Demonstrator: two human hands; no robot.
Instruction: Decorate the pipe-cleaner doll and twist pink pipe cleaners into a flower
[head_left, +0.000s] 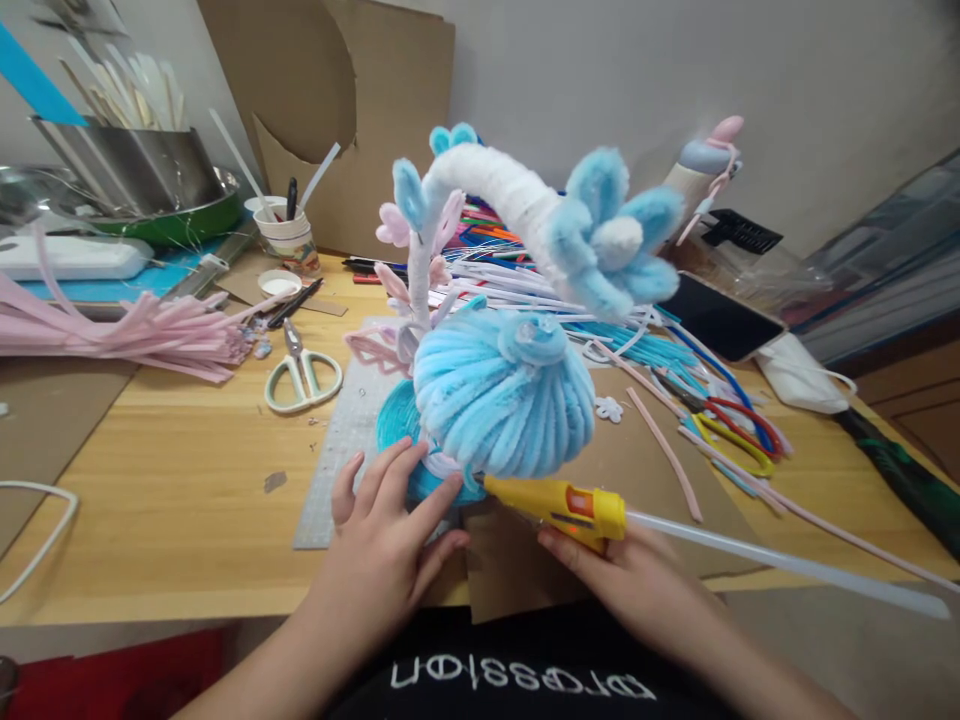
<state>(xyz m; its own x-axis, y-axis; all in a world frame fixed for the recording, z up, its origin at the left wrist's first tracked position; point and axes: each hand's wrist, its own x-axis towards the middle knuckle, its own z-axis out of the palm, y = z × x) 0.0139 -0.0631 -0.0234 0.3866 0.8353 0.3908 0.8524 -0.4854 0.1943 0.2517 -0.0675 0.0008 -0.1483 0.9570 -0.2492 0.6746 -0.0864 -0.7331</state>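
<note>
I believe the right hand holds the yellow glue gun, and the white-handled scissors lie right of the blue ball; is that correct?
Not quite: the head view shows the white-handled scissors left of the blue ball. The right hand does hold the glue gun.

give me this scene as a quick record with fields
left: left hand, fingers on blue coiled base
right: right hand, gripping yellow glue gun
nozzle: at the base
glue stick: out the gun's back
above base: blue ribbed ball
higher: white arch with blue flower
table left: scissors, pink stems
</note>
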